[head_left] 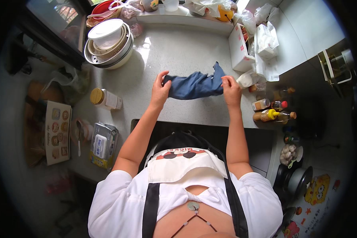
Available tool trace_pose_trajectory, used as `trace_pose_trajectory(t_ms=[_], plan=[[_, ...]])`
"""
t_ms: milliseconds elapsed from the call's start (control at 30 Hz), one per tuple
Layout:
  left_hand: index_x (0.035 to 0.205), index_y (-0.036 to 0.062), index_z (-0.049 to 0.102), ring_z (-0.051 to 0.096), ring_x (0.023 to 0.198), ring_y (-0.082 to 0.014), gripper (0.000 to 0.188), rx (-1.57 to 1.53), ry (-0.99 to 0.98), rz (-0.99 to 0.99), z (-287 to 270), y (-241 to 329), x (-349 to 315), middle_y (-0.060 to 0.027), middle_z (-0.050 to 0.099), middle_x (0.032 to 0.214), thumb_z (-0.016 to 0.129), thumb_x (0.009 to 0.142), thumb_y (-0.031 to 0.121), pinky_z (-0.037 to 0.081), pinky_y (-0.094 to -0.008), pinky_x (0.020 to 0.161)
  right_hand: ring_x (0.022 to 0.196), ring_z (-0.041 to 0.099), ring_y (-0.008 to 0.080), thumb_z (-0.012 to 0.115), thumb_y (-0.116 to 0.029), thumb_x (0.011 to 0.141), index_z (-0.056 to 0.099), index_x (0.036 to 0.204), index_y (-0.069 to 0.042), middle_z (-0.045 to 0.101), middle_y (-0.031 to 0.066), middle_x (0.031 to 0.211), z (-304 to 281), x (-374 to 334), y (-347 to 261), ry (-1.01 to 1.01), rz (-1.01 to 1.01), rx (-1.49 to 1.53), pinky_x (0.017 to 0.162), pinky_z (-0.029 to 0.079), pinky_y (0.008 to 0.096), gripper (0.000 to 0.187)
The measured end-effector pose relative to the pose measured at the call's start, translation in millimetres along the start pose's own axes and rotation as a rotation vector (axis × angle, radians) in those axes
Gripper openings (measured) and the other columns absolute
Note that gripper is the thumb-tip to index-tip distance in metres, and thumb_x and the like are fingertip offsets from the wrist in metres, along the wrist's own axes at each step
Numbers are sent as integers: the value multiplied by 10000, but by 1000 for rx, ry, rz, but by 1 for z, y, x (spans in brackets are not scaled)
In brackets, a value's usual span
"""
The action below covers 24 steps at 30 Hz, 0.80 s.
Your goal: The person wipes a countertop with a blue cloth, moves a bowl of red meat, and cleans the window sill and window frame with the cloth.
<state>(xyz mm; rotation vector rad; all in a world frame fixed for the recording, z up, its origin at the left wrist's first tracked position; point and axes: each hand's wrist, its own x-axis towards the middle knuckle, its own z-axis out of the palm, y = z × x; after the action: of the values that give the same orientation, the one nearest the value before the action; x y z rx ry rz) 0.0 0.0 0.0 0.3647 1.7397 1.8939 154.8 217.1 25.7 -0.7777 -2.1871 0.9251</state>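
Observation:
A dark blue cloth (194, 86) is stretched between my two hands above the light grey countertop (178, 47). My left hand (160, 90) pinches its left end, with the thumb against the fabric. At the other end, my right hand (231, 90) grips the cloth, and a ragged-looking corner sticks up beside the fingers. The fabric hangs in loose folds along its length. Whether it touches the counter is hard to tell.
Stacked bowls and colanders (107, 47) stand at the back left. A yellow-lidded jar (105, 99) and a wipes pack (104, 144) lie left. To the right are a white box (241, 49), a tissue pack (266, 41) and several sauce bottles (273, 115).

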Motion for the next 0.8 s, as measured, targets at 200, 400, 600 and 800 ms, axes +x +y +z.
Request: trace_pose_trajectory(t_ms=[200, 400, 600, 800], plan=[[1010, 68, 567, 486, 1036, -308, 261, 698, 101, 178, -36, -69, 33, -141, 538, 1050, 590, 753, 102, 406, -364, 870, 738, 618, 238, 574, -165, 820, 612, 913, -84, 637, 94, 806, 42, 10, 24, -153, 122, -69, 653, 472, 332, 129], [994, 86, 585, 513, 953, -310, 267, 931, 5, 337, -31, -67, 39, -102, 578, 992, 630, 732, 108, 423, -383, 821, 826, 593, 267, 594, -141, 791, 612, 913, -118, 586, 71, 937, 60, 27, 44, -263, 98, -291, 704, 473, 358, 126], [892, 86, 609, 538, 923, -299, 208, 1152, -83, 275, 8, -68, 48, -95, 587, 936, 673, 699, 130, 431, -388, 800, 930, 578, 251, 627, -122, 761, 605, 952, -151, 565, 49, 1022, 96, 49, 75, -301, -187, -342, 766, 480, 358, 194], [846, 97, 575, 544, 904, -295, 182, 1400, -125, 157, -4, -80, 51, -86, 578, 869, 673, 698, 137, 450, -380, 755, 829, 606, 273, 626, -182, 772, 628, 929, -187, 573, 68, 934, 114, 52, 75, -610, -157, -540, 710, 492, 374, 157]])
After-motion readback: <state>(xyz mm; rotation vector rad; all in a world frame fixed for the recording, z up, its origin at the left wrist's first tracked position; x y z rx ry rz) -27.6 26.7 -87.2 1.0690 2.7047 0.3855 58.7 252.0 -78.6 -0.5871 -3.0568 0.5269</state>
